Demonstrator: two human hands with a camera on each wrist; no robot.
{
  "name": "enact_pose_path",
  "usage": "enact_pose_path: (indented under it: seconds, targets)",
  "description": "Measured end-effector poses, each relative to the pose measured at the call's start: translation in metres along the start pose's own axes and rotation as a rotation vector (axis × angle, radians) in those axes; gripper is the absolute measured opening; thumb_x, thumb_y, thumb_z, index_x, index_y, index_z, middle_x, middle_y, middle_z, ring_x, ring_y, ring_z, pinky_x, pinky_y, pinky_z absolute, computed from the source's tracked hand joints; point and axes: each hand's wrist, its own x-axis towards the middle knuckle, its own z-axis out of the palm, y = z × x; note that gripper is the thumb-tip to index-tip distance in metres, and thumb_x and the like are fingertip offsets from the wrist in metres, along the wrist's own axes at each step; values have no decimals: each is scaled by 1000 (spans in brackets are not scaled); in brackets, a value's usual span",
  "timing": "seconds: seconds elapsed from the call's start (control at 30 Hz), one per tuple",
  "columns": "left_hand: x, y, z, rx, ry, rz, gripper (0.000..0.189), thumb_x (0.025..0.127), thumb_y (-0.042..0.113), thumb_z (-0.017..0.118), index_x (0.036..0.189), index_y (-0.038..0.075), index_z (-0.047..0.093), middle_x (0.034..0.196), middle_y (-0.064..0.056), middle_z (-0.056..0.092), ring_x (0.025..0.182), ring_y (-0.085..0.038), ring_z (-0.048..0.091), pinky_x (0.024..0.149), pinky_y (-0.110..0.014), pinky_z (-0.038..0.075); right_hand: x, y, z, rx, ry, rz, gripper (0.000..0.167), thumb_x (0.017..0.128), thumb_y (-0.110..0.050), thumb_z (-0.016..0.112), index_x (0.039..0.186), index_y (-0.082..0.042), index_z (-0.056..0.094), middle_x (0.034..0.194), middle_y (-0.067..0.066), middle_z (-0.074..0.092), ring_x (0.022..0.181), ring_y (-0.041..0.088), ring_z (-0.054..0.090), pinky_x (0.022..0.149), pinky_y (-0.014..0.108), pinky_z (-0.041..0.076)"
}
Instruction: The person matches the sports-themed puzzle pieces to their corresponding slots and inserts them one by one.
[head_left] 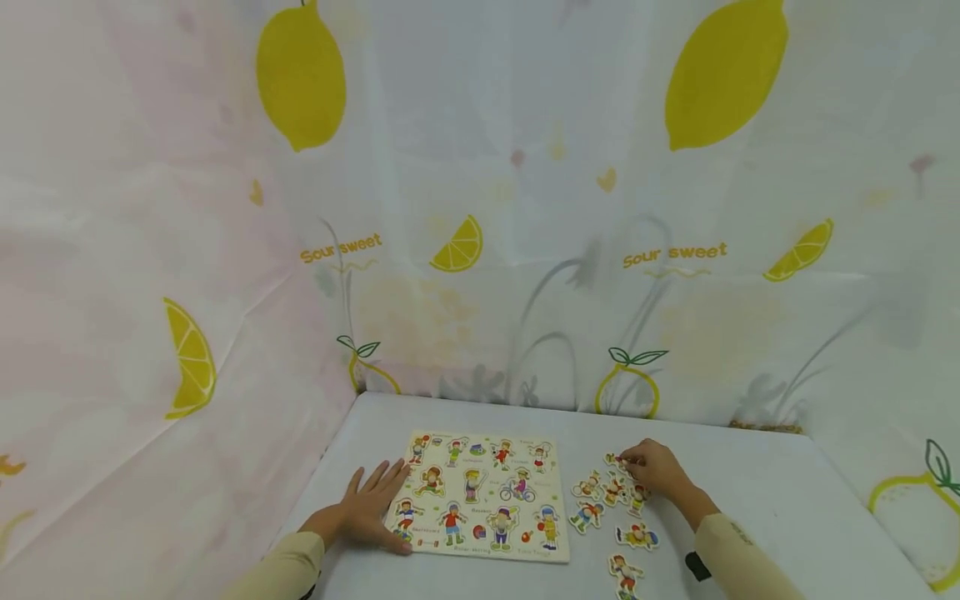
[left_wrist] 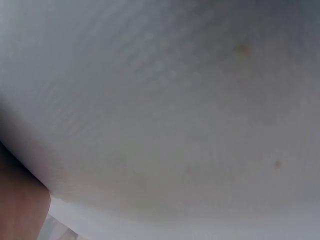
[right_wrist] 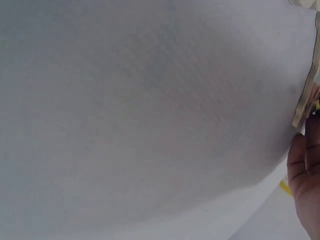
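A cream puzzle board (head_left: 442, 546) printed with cartoon children playing sports lies on the white table in the head view. My left hand (head_left: 372, 506) rests at its left edge with fingers spread, the thumb by the lower left corner. To the right of the board, my right hand (head_left: 656, 468) pinches a small figure-shaped puzzle piece (head_left: 613, 459) at its fingertips. Just below are more loose pieces, among them a blue-clad figure (head_left: 587, 517) and one partly under the hand (head_left: 637, 500). In the right wrist view a pale wooden edge (right_wrist: 306, 92) meets the fingers.
Further loose pieces lie nearer me, one sideways figure (head_left: 637, 536) and one in a red top (head_left: 624, 575). The white table (head_left: 757, 500) extends right of them. Lemon-printed cloth (head_left: 495, 333) hangs behind and on both sides. A black object (head_left: 697, 567) shows by the right sleeve.
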Motion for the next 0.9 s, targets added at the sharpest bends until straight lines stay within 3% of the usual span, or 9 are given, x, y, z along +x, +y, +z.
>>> enact_pose_path:
  seconds: [0.2, 0.57, 0.67, 0.9]
  targets:
    - [1, 3, 1, 21, 6, -28, 138, 58, 87, 67, 159, 12, 12, 168, -10, 6, 154, -37, 0, 117, -66, -9, 0, 0, -7, 88, -48, 75, 15, 87, -4, 69, 99, -6, 77, 88, 5, 70, 80, 19, 62, 74, 43, 53]
    - [3, 11, -6, 18, -12, -31, 136, 59, 83, 71, 159, 11, 13, 168, -11, 6, 154, -38, 1, 117, -66, -7, -2, 2, -15, 29, -76, 83, 11, 89, -6, 68, 98, -5, 75, 81, 1, 63, 73, 14, 53, 65, 34, 46]
    - [4, 4, 0, 23, 0, -27, 138, 57, 86, 69, 159, 11, 13, 168, -10, 6, 154, -38, 1, 117, -66, -8, -4, 2, -16, 11, -59, 103, 10, 89, -7, 68, 97, -4, 74, 80, 1, 61, 73, 14, 51, 64, 32, 43]
    - [-2, 3, -3, -5, -7, -8, 138, 59, 86, 68, 160, 11, 9, 167, -13, 5, 153, -41, 1, 116, -67, -11, -3, -2, -28, 47, 108, 100, 14, 87, -8, 71, 97, 2, 74, 80, 6, 64, 69, 15, 52, 61, 31, 43]
